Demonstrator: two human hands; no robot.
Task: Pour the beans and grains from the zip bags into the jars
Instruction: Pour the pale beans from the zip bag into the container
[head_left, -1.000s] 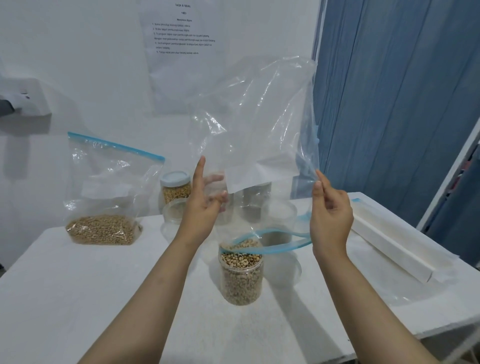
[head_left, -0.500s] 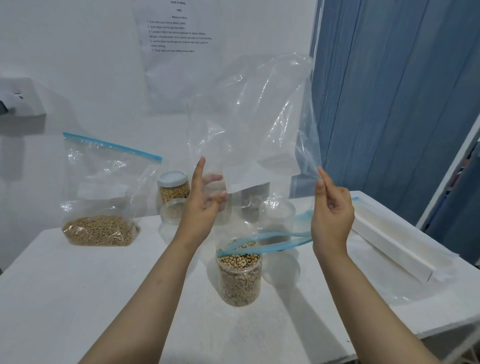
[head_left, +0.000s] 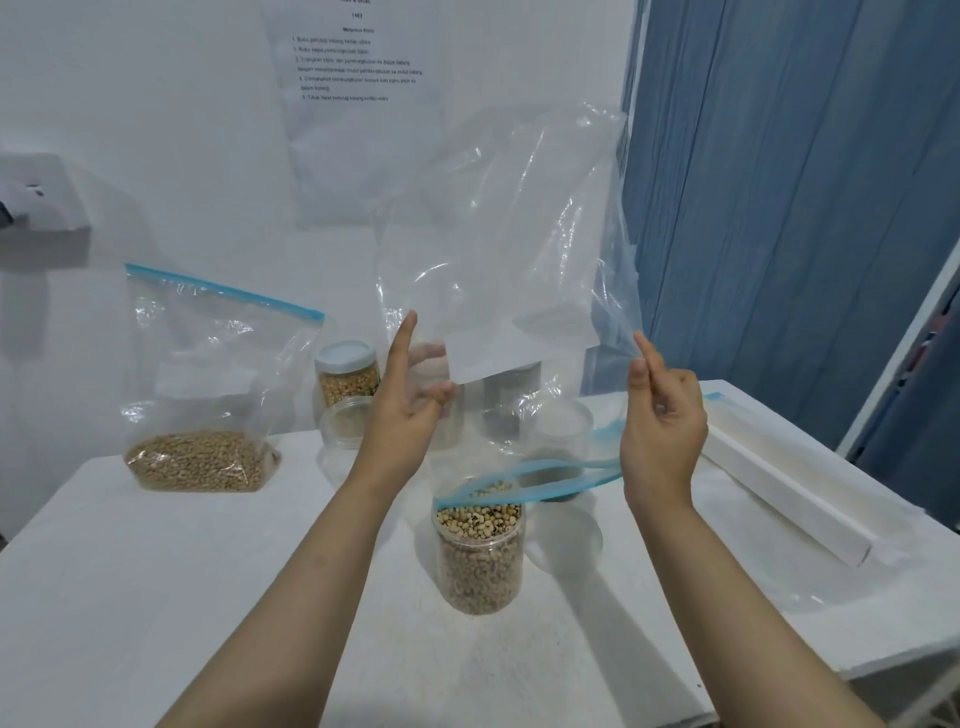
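- the pour into the near jar (head_left: 480, 551) looks finished: the upturned zip bag (head_left: 506, 249) hangs empty above it, blue zip mouth (head_left: 524, 480) gaping just over the jar's rim.
- the left hand (head_left: 402, 415) has its grip pinched on the bag's left edge between thumb and fingers, with the index finger pointing straight up.
- the right hand (head_left: 662, 431) has its grip pinched on the bag's right edge, fingertips together around the film.
- the jar is a clear plastic cylinder, lidless, filled to the brim with small pale beans marked by dark eyes; it stands on the tabletop (head_left: 156, 597) between the two forearms.
- the bag is thin, glossy, crinkled film with a white label patch; it looks limp and slippery.
- at far left a second zip bag (head_left: 208, 395), zipped shut, stands with tan grains heaped in its bottom.
- behind sit a lidded jar (head_left: 347, 371) of yellowish grains and several clear jars, partly hidden by the film.
- next, i judge, the empty bag wants laying aside and the full jar capping, then the grain bag opening; the film could drag the jar over if it snags the rim.
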